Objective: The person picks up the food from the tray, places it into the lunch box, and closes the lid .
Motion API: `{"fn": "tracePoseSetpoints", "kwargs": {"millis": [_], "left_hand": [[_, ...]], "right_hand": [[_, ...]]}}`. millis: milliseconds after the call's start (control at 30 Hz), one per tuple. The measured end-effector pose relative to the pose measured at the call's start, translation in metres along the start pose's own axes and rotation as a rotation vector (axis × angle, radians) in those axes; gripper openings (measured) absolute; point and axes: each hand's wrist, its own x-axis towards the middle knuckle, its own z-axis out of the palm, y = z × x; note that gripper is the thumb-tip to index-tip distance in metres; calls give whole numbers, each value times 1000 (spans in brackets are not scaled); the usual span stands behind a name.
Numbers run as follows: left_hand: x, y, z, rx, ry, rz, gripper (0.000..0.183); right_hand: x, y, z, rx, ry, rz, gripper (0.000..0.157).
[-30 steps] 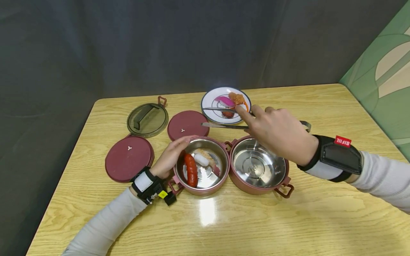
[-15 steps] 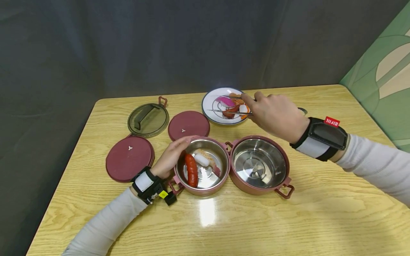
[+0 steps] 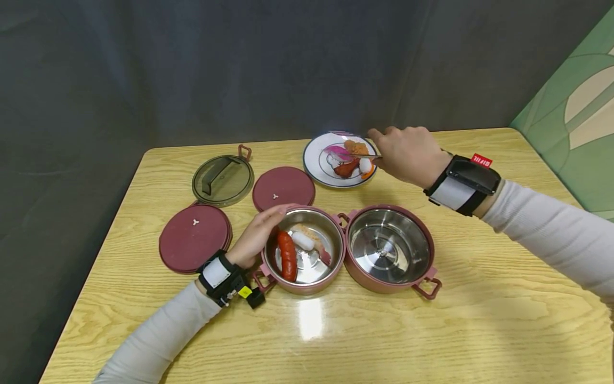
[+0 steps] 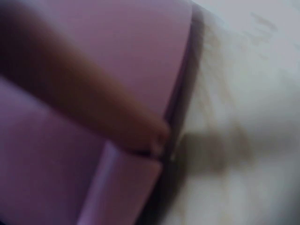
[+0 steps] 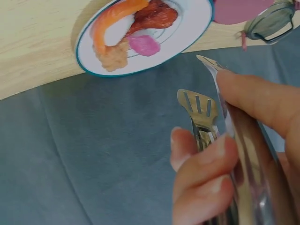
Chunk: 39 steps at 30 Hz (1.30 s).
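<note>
My right hand (image 3: pixel 408 154) grips metal tongs (image 5: pixel 204 110) by their long arms, the two slotted tips spread apart with nothing between them. In the head view the tongs overlap the blue-rimmed plate (image 3: pixel 314 173) at the back. It bears a magenta-and-white piece (image 3: pixel 336 153), a brown drumstick-like piece (image 3: pixel 346 169), a golden fried piece (image 3: pixel 357 148) and an orange-and-white piece (image 3: pixel 366 167). My left hand (image 3: pixel 254 240) rests along the outside of the left pink pot (image 3: pixel 307 289), fingers stretched along its wall. Inside lie a red sausage (image 3: pixel 288 256) and a white oval piece with a tempura shrimp (image 3: pixel 322 255).
A second pink pot (image 3: pixel 384 250) with a steel inside stands right beside the first, handles close together. Maroon lids (image 3: pixel 192 240) lie at the left, another maroon lid (image 3: pixel 283 188) behind the pots. A smoky clear lid (image 3: pixel 223 184) lies at back left. Dark cloth (image 3: pixel 288 69) hangs behind the table.
My right hand has moved away from me with the tongs, from above the near side of the plate to its far side. My left hand and the pots have stayed put.
</note>
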Motion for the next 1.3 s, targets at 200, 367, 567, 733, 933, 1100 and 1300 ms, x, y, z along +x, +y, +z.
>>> {"fn": "tracePoseSetpoints", "kwargs": {"millis": [200,367,567,733,933,1100,1300], "left_hand": [[-1,0,0,13,-1,4,44],[0,0,0,23,-5,28,43],[0,-1,0,20,-12,36,44],[0,-2,0,31,-10,16,44],[1,-3,0,25,-11,29,43],[1,-4,1,24,-4,30,42],[0,-3,1,22,-5,25,43]], "right_hand": [[12,9,6,19,-69,41,44],[23,14,11,29,-119,76,40],[32,17,19,59,-175,98,41],[36,17,24,77,-224,106,43],[38,18,29,60,-248,114,43],[40,20,32,75,-253,120,44],[44,20,35,97,-253,113,47]]}}
